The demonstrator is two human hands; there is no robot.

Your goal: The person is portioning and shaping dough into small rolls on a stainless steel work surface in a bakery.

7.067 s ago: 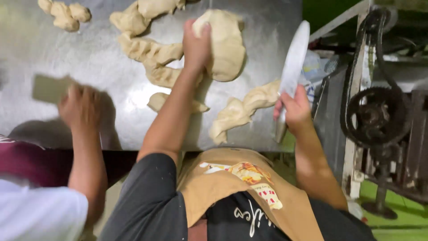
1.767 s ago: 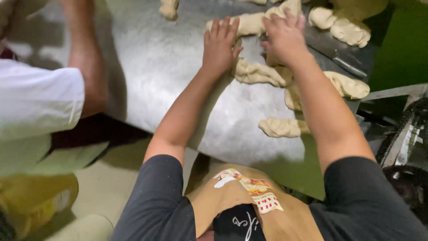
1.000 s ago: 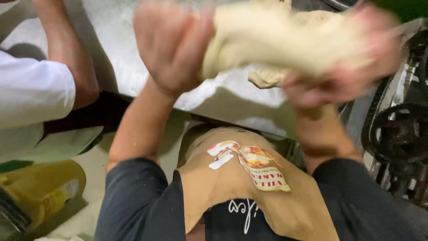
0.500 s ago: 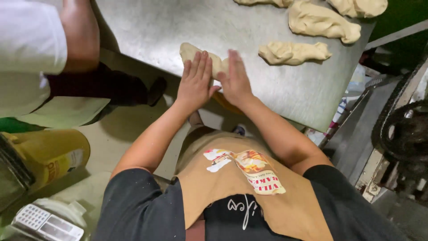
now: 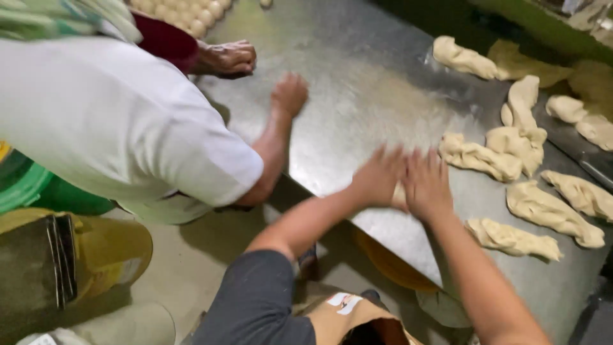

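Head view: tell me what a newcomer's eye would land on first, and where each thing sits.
First come the left hand and right hand, pressed flat side by side on a piece of dough near the front edge of the steel table. To their right lie cut dough strips, spread toward the far corner. At left a co-worker in a white shirt leans in, fist on the table.

This is a bakery workroom. A big steel table carries many cut strips of raw dough, and rows of small dough balls lie at its far end. Two people work side by side, one in a brown apron.
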